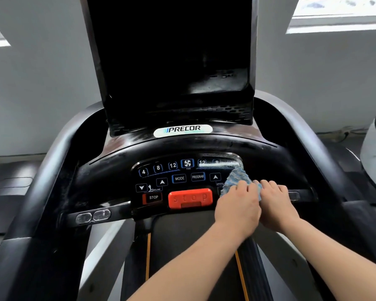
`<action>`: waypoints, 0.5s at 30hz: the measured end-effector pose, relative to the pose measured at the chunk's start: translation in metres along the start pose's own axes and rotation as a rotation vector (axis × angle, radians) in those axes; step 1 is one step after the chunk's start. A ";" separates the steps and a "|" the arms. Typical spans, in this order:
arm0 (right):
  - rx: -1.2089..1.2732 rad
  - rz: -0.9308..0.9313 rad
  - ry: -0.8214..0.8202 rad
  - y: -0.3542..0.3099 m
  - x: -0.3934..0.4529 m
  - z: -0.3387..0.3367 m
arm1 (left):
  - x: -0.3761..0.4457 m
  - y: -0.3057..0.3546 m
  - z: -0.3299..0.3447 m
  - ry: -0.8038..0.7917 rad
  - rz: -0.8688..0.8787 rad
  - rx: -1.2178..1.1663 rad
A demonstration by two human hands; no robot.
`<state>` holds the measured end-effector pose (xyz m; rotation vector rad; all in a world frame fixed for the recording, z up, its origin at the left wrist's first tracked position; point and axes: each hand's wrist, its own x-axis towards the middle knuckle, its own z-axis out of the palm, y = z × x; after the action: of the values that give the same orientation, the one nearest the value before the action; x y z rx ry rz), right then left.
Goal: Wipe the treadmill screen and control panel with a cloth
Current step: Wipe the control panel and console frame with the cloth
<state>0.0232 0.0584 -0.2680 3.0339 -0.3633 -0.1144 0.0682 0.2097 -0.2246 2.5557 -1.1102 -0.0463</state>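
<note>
Red stop button [190, 197] sits left-center on the control panel [109, 170], dark screen [169, 51] up above. Left hand [238, 205] and right hand [277, 204] are side by side, both grips grasping the blue-white cloth [237, 178] bunched against the panel's right side.

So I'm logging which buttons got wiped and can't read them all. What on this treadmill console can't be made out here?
Head view only:
- Control panel, right end: covered by the cloth and both hands, left hand, right hand.
- Upper right number keys: smeared by glare, barely readable.
- Screen: dark, its top cut off by the frame edge.
- Cloth: mostly hidden under the fingers.
</note>
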 end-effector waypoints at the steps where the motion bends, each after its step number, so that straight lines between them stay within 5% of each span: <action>1: 0.008 0.002 0.004 -0.001 0.000 0.000 | -0.001 -0.005 0.000 0.018 0.020 0.019; 8: 0.036 0.019 0.048 -0.007 0.002 -0.002 | 0.025 -0.058 -0.018 0.272 -0.026 0.118; 15: 0.063 0.026 0.056 -0.003 0.003 0.003 | 0.081 -0.039 -0.039 0.303 0.069 0.189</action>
<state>0.0264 0.0601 -0.2711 3.0852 -0.4090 -0.0161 0.1580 0.1885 -0.1918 2.5688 -1.1258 0.4682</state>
